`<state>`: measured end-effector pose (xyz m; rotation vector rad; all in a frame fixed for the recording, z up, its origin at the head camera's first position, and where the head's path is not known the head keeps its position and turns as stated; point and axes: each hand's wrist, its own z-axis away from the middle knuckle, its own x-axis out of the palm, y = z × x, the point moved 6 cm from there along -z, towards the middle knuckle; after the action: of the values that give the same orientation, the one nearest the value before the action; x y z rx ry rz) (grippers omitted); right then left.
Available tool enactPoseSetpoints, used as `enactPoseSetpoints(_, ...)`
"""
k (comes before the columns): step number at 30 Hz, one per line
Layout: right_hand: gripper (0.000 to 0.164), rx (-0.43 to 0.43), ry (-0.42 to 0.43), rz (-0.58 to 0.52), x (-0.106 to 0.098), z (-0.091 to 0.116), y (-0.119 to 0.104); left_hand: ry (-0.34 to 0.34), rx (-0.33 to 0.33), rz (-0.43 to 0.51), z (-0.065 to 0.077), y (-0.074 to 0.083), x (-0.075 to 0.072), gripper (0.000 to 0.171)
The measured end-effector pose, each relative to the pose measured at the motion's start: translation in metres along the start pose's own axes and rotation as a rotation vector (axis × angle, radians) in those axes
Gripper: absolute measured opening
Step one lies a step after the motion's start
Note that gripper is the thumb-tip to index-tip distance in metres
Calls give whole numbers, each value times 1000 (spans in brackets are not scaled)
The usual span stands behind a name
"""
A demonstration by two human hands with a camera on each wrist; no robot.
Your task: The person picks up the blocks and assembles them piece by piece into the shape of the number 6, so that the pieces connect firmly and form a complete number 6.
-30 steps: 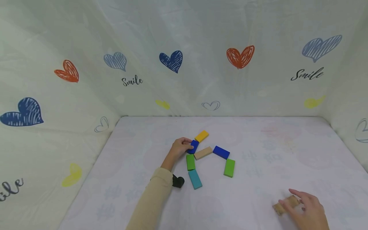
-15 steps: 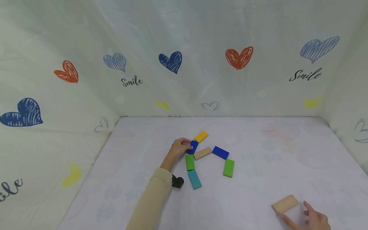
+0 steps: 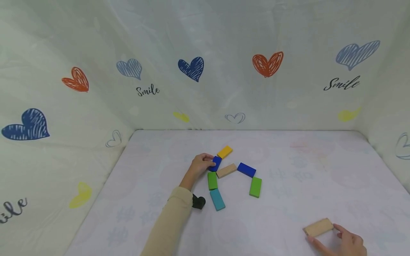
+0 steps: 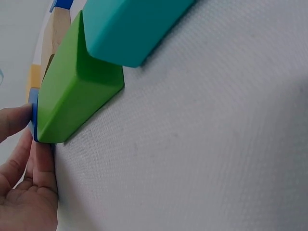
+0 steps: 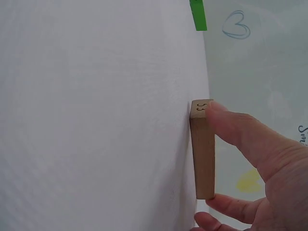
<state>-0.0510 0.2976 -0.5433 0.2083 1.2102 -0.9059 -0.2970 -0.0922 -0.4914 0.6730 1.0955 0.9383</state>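
Note:
My left hand [image 3: 200, 164] holds a blue block [image 3: 215, 163] lying flat, the thumb on its face and the fingers along its left side. This block lies between a yellow block [image 3: 225, 152] and a green block [image 3: 213, 181]. In the left wrist view, the green block [image 4: 72, 91] hides most of the blue one [image 4: 33, 113]. At the front right, my right hand [image 3: 347, 242] pinches a plain wooden block [image 3: 318, 227] between thumb and index finger, one at each end. Stamped digits show on the wooden block's end [image 5: 201, 108] in the right wrist view.
Near the left hand lie a teal block [image 3: 217, 199], another wooden block [image 3: 226, 170], a second blue block [image 3: 246, 170] and a second green block [image 3: 255, 187], roughly in an arch. A dark object [image 3: 198, 202] shows beside the left sleeve. Printed cloth walls surround the white table [image 3: 272, 220].
My right hand has drawn back from over the wooden block, and its index finger has come to the block's right end. The left hand has stayed in place.

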Motion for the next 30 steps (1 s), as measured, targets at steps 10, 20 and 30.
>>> enactPoseSetpoints(10,101,-54,19,24,-5,2,-7,3,-7,-4,-1,0,0,27)
enactPoseSetpoints(20,100,-90,-22,-31,-13,4,-15,8,-17,-10,-1,0,-1,27)
enactPoseSetpoints(30,103,-286,-188,-131,-10,16,-51,4,-13,-10,-1,-1,0,27)
